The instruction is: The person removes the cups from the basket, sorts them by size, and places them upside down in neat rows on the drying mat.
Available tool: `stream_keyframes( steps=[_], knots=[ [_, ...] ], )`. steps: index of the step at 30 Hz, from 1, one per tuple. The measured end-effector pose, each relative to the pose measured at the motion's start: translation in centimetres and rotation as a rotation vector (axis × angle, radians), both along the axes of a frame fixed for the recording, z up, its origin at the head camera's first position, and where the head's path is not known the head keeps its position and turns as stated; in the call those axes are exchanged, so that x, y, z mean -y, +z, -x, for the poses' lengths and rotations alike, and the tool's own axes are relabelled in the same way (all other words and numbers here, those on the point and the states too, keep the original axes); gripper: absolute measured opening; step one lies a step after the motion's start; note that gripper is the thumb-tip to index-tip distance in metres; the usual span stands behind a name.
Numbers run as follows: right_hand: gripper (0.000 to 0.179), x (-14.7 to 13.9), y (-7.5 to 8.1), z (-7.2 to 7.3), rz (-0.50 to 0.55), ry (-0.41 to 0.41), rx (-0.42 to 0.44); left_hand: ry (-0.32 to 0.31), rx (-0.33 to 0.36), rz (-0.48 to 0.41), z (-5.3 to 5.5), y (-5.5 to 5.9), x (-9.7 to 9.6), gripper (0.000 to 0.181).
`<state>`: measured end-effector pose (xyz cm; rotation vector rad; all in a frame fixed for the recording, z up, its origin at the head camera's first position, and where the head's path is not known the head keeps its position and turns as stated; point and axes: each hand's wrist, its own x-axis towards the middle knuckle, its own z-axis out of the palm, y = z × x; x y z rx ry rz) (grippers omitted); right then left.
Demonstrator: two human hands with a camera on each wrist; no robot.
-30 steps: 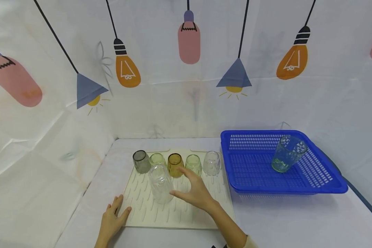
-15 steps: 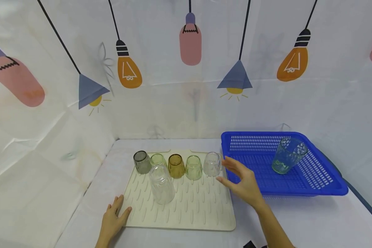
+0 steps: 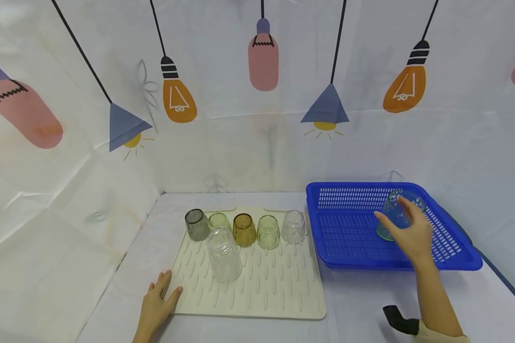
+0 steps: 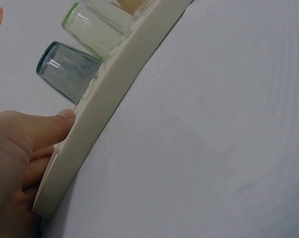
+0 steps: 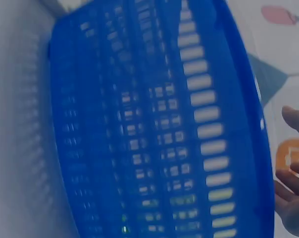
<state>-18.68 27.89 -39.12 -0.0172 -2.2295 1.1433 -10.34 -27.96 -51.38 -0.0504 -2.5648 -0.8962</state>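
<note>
My left hand [image 3: 153, 307] rests at the left front corner of a cream draining tray [image 3: 283, 295], thumb and fingers spread along its edge. The left wrist view shows the thumb [image 4: 50, 130] against the tray's rim. My right hand [image 3: 415, 233] is over a blue mesh basket [image 3: 339, 247], thumb and fingers apart, overlapping a tall green-tinted glass [image 3: 385, 232] that leans inside. The hand partly hides that glass. In the right wrist view, the fingers [image 5: 293, 183] show beyond the basket's rim. A tall clear glass [image 3: 224, 257] stands on the tray.
Along the tray's back is a row of small glasses: a grey glass [image 3: 196, 226], an amber glass [image 3: 244, 231], a pale green glass [image 3: 268, 233] and a clear glass [image 3: 293, 228], plus another green glass [image 3: 218, 221]. A printed white sheet [image 3: 240, 147] hangs behind.
My right hand has moved away from the tall clear glass, rightward past the tray, to the glass in the basket. My left hand has stayed at the tray's corner.
</note>
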Motion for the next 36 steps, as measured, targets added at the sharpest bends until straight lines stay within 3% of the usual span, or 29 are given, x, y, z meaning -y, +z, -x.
stream_keyframes(
  steps=[3,6,13,18,21,25,31,36],
  knots=[
    [0.069,-1.7,0.0,0.8,0.034,-0.069,0.067,0.003,0.006,0.002,0.0,-0.1,0.0,0.056],
    [0.074,-3.0,-0.1,1.6,0.059,-0.08,0.11,0.005,0.004,0.0,0.0,-0.1,-0.1,0.056],
    [0.077,-4.6,-0.2,3.4,0.034,-0.179,0.046,0.013,0.021,-0.007,0.0,0.0,-0.1,0.056],
    [0.095,-5.7,-0.6,3.9,-0.015,-0.134,0.245,0.016,0.038,-0.024,0.0,0.0,-0.2,0.057],
    [0.107,-7.0,-2.2,4.7,-0.013,-0.099,0.384,0.017,0.034,-0.021,0.1,0.0,-0.2,0.057],
    [0.117,-10.1,-5.9,6.8,0.048,-0.057,0.463,0.017,0.034,-0.02,0.1,0.0,-0.2,0.057],
    [0.12,-14.5,-11.3,10.4,0.046,-0.082,0.466,0.022,0.049,-0.032,0.1,0.1,-0.2,0.057],
    [0.117,-15.2,-12.6,11.2,0.064,-0.078,0.417,0.024,0.07,-0.044,0.1,0.1,-0.2,0.057]
  ],
)
